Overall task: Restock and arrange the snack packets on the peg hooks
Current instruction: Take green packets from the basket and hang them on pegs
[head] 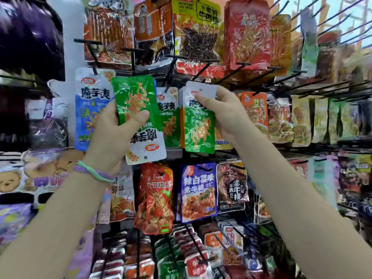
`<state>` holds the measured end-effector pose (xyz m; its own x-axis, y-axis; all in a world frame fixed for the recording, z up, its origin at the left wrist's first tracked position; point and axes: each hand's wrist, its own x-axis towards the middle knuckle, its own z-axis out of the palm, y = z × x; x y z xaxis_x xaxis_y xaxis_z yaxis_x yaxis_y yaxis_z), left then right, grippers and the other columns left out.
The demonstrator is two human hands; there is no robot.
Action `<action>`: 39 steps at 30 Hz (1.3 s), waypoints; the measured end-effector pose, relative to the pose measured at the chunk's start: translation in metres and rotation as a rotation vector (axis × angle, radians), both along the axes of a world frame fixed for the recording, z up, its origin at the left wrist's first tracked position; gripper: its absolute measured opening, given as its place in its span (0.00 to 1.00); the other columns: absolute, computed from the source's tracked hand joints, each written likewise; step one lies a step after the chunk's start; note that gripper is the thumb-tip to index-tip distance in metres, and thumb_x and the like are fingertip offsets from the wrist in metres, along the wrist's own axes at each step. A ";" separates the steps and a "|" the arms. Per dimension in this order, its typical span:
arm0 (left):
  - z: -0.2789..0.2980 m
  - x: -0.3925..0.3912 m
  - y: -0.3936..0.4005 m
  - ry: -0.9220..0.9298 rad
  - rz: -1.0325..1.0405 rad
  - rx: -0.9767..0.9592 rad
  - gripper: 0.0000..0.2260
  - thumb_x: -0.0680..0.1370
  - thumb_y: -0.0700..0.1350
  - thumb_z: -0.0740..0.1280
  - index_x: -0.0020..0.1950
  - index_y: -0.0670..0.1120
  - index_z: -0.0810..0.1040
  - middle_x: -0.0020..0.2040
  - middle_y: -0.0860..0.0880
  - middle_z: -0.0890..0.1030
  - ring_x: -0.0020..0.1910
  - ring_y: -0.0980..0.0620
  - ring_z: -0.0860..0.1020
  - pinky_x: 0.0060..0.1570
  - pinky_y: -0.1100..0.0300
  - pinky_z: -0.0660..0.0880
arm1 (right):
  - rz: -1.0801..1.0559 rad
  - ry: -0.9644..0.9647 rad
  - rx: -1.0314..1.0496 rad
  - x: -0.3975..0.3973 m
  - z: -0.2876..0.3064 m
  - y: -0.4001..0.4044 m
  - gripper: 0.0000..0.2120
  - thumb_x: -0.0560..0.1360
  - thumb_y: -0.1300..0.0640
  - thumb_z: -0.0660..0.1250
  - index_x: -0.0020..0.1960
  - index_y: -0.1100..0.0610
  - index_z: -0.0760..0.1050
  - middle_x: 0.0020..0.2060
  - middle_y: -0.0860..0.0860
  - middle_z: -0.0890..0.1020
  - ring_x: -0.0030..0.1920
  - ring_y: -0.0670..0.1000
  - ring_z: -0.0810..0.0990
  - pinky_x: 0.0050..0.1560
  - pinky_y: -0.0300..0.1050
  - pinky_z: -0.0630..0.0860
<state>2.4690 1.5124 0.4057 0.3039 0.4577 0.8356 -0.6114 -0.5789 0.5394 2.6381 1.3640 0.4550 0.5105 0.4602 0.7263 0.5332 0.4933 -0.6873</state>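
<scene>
A: Both hands are up at the peg hook rack (259,71), middle row. The left hand (112,135) grips a green snack packet (138,117) upside down: fingers curled behind it, thumb pressed across its front, white header and hang hole pointing downward.

B: And the right hand (223,111)?

A: It pinches the white header of a second green packet (199,121), which hangs upright. The fingertips sit at the header's top, right by its hole, just below a black peg. Whether the hole is on the peg, I cannot tell.

B: What is between the two packets?

A: A hanging green-and-white packet (168,117) of the same brand, partly covered by both. At the rack's left edge in that row hangs a blue packet (90,109), touching the left hand's fingers or just behind them.

B: Anything on the left arm?

A: A purple and green wristband (94,172) around the wrist.

B: The rest of the rack?

A: In the top row, red and orange packets, plus one with a yellow header (197,29). Below the hands, a red packet (155,198), a purple-blue packet (198,190) beside it, then a dark packet (231,188). Along the bottom edge, rows of small packets crowd long pegs. The right side of the rack is blurred, with bare black pegs jutting out at the upper right corner.
</scene>
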 end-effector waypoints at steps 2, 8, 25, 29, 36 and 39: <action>0.000 0.000 0.000 0.000 -0.011 -0.010 0.10 0.80 0.37 0.69 0.55 0.52 0.78 0.45 0.60 0.86 0.47 0.62 0.83 0.46 0.66 0.78 | -0.041 -0.082 -0.038 -0.006 0.010 0.015 0.04 0.79 0.51 0.70 0.52 0.50 0.81 0.53 0.50 0.85 0.58 0.53 0.81 0.63 0.56 0.76; -0.001 -0.001 0.000 -0.018 -0.077 -0.059 0.08 0.81 0.36 0.67 0.54 0.49 0.77 0.40 0.59 0.85 0.41 0.62 0.83 0.41 0.65 0.78 | -0.124 -0.141 -0.079 -0.021 0.029 0.041 0.12 0.79 0.49 0.70 0.55 0.58 0.78 0.57 0.57 0.82 0.60 0.56 0.78 0.56 0.51 0.73; -0.003 -0.002 0.001 0.008 -0.141 -0.125 0.08 0.81 0.37 0.68 0.55 0.48 0.78 0.44 0.55 0.85 0.44 0.55 0.84 0.43 0.59 0.82 | -0.153 -0.130 0.058 -0.036 0.034 0.046 0.06 0.79 0.53 0.70 0.48 0.57 0.79 0.39 0.53 0.81 0.42 0.48 0.76 0.45 0.41 0.76; -0.004 -0.004 0.000 0.025 -0.147 -0.146 0.07 0.80 0.37 0.68 0.56 0.47 0.77 0.45 0.53 0.85 0.43 0.55 0.84 0.40 0.58 0.82 | -0.121 -0.071 0.016 -0.038 0.035 0.042 0.09 0.79 0.53 0.70 0.47 0.58 0.82 0.45 0.52 0.85 0.48 0.48 0.79 0.48 0.43 0.72; -0.004 -0.006 0.002 0.036 -0.137 -0.134 0.10 0.80 0.37 0.69 0.60 0.45 0.77 0.51 0.50 0.85 0.48 0.53 0.84 0.46 0.58 0.81 | -0.098 0.003 -0.050 -0.045 0.041 0.037 0.07 0.81 0.52 0.68 0.46 0.53 0.79 0.45 0.44 0.78 0.55 0.50 0.73 0.61 0.48 0.65; -0.004 -0.006 0.003 0.037 -0.127 -0.115 0.13 0.78 0.38 0.71 0.63 0.45 0.77 0.53 0.50 0.84 0.51 0.54 0.83 0.49 0.60 0.80 | -0.117 0.014 -0.037 -0.046 0.041 0.040 0.08 0.82 0.53 0.67 0.52 0.57 0.81 0.53 0.50 0.81 0.59 0.52 0.74 0.63 0.48 0.67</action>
